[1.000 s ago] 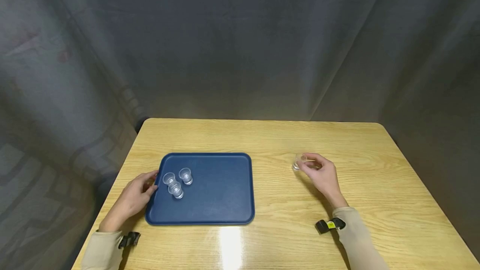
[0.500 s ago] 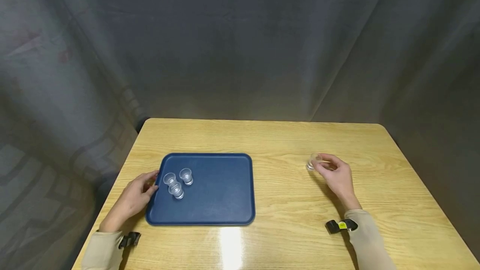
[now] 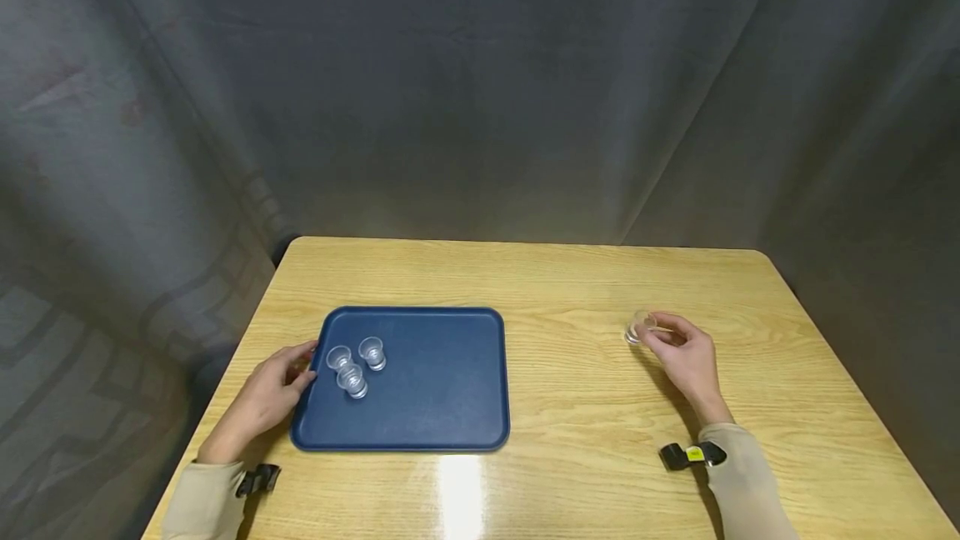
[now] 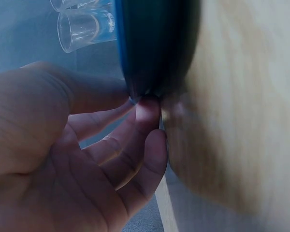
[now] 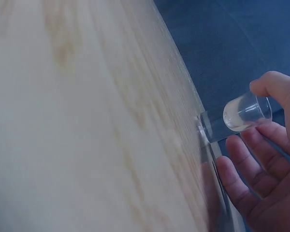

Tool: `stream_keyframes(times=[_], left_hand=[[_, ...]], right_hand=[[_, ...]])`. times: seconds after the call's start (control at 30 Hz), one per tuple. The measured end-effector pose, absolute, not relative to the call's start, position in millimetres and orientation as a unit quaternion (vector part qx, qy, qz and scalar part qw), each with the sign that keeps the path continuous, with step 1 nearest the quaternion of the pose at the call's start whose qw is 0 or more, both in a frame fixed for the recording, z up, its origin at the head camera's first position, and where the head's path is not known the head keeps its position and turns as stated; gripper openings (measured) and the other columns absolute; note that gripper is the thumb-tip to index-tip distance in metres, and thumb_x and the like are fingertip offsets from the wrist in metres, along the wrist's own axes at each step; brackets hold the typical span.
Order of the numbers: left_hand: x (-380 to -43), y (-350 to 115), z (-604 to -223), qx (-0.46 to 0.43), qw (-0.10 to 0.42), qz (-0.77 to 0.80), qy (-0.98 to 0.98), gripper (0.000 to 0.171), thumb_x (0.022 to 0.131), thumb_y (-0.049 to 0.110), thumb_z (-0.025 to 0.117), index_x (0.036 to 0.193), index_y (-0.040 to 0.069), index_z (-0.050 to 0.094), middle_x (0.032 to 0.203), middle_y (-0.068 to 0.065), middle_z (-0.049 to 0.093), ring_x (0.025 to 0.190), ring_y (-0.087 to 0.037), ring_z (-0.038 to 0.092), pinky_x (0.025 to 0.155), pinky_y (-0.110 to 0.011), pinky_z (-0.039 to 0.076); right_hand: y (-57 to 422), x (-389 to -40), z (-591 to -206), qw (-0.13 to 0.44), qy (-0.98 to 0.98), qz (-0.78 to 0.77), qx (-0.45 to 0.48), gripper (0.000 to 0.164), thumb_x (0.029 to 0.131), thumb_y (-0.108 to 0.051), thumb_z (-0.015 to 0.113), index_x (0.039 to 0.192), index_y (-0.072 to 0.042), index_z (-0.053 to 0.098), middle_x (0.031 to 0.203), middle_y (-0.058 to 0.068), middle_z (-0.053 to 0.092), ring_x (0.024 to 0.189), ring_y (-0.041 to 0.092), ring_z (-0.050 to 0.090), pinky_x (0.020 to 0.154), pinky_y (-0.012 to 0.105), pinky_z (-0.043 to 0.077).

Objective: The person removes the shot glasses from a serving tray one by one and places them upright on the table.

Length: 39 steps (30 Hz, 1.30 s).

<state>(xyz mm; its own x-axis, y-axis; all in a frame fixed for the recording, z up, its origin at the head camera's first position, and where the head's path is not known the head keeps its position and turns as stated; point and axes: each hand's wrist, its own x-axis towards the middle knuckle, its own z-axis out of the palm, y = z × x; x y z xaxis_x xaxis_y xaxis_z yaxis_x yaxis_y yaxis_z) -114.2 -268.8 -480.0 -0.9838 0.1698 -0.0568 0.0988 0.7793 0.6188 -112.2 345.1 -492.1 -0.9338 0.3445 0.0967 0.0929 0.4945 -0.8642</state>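
Note:
On the left of the table a blue tray (image 3: 442, 390) lies flat, and my left hand (image 3: 266, 394) pinches its left rim. In the left wrist view the thumb (image 4: 94, 89) is above the rim and the fingertips are at its edge. Three clear shot glasses stand at the tray's left: one at the back (image 3: 372, 352), another (image 3: 339, 358) overlapped by a nearer one (image 3: 352, 380). To the right of the tray, my right hand (image 3: 686, 361) holds a further shot glass (image 5: 246, 112) by its rim, between thumb and fingers, base towards the tabletop.
The wooden table (image 3: 555, 440) has a glossy surface. A grey curtain (image 3: 480, 90) hangs behind it and along both sides. Each wrist wears a black strap, such as the right strap (image 3: 692, 455).
My right hand has moved to the right with the shot glass, away from the tray, and slightly towards me over the last half second. The left hand, tray and its glasses have stayed put.

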Motion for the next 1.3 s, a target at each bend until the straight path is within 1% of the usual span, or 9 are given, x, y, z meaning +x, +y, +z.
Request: stream_keyframes(times=[0.37,0.47,0.67,0.73,0.9,1.07,1.17,1.27,1.3], left_hand=[[-113.7,-268.5,-480.1,0.075,0.052,0.327,0.941,0.049,0.102,0.003,0.065,0.149,-0.010,0.054,0.128,-0.029,0.065,0.095,-0.027,0.065,0.078,-0.039,0.052],[-113.3,-268.9,-479.5,0.074,0.053,0.324,0.942,0.049,0.103,0.003,0.064,0.149,-0.009,0.054,0.128,-0.028,0.065,0.095,-0.027,0.065,0.077,-0.038,0.052],[-113.2,-269.3,-477.9,0.070,0.054,0.322,0.943,0.049,0.103,0.003,0.064,0.149,-0.009,0.053,0.129,-0.028,0.065,0.096,-0.027,0.066,0.078,-0.038,0.052],[-112.9,-268.6,-477.8,0.072,0.055,0.324,0.942,0.049,0.103,0.003,0.064,0.149,-0.009,0.054,0.128,-0.028,0.065,0.096,-0.027,0.066,0.078,-0.039,0.052],[-112.6,-267.2,-478.8,0.073,0.055,0.325,0.941,0.049,0.103,0.004,0.065,0.149,-0.008,0.054,0.127,-0.026,0.066,0.094,-0.025,0.064,0.077,-0.038,0.051],[-112.8,-267.3,-479.2,0.071,0.054,0.323,0.942,0.049,0.103,0.004,0.065,0.149,-0.008,0.054,0.125,-0.024,0.066,0.090,-0.021,0.059,0.074,-0.034,0.047],[-112.7,-267.8,-479.1,0.070,0.055,0.322,0.943,0.049,0.103,0.004,0.065,0.149,-0.008,0.054,0.125,-0.025,0.066,0.090,-0.022,0.059,0.074,-0.034,0.047],[-112.5,-267.9,-479.0,0.070,0.055,0.322,0.942,0.049,0.103,0.004,0.065,0.149,-0.008,0.054,0.127,-0.026,0.065,0.092,-0.023,0.061,0.076,-0.036,0.049],[-112.6,-267.8,-479.0,0.071,0.054,0.323,0.942,0.049,0.103,0.004,0.065,0.149,-0.008,0.054,0.127,-0.026,0.065,0.093,-0.024,0.062,0.077,-0.037,0.050]], right_hand=[[346.9,-109.8,-489.9,0.121,-0.857,0.483,-0.130,0.046,0.096,-0.026,0.081,0.134,-0.001,0.070,0.102,-0.032,0.064,0.088,-0.015,0.064,0.075,0.009,0.051],[344.9,-109.5,-483.8,0.138,-0.856,0.481,-0.129,0.046,0.095,-0.025,0.082,0.134,-0.002,0.070,0.107,-0.028,0.066,0.091,-0.014,0.063,0.077,0.009,0.049],[328.4,-113.8,-465.4,0.179,-0.852,0.481,-0.103,0.040,0.095,-0.021,0.082,0.129,-0.003,0.073,0.113,-0.021,0.069,0.104,-0.003,0.064,0.079,0.008,0.050],[320.7,-115.7,-460.2,0.185,-0.854,0.477,-0.099,0.037,0.095,-0.020,0.082,0.127,-0.003,0.075,0.114,-0.015,0.071,0.105,-0.001,0.065,0.080,0.008,0.049],[304.9,-119.8,-452.7,0.197,-0.859,0.461,-0.105,0.032,0.094,-0.021,0.081,0.122,-0.005,0.077,0.121,0.008,0.075,0.101,-0.001,0.065,0.079,0.010,0.046],[289.2,-124.4,-450.3,0.182,-0.859,0.467,-0.108,0.031,0.095,-0.022,0.080,0.121,-0.005,0.077,0.119,0.005,0.075,0.102,0.006,0.066,0.079,0.012,0.046],[278.0,-127.4,-449.3,0.164,-0.859,0.476,-0.091,0.031,0.095,-0.022,0.080,0.122,-0.006,0.077,0.122,0.010,0.075,0.101,0.006,0.067,0.078,0.012,0.048],[266.4,-130.4,-449.2,0.141,-0.860,0.486,-0.068,0.032,0.097,-0.023,0.079,0.124,-0.006,0.076,0.128,0.017,0.073,0.106,0.015,0.069,0.080,0.012,0.050],[262.9,-131.4,-449.6,0.134,-0.860,0.488,-0.061,0.032,0.097,-0.023,0.078,0.124,-0.006,0.076,0.129,0.017,0.073,0.108,0.018,0.069,0.081,0.012,0.050]])
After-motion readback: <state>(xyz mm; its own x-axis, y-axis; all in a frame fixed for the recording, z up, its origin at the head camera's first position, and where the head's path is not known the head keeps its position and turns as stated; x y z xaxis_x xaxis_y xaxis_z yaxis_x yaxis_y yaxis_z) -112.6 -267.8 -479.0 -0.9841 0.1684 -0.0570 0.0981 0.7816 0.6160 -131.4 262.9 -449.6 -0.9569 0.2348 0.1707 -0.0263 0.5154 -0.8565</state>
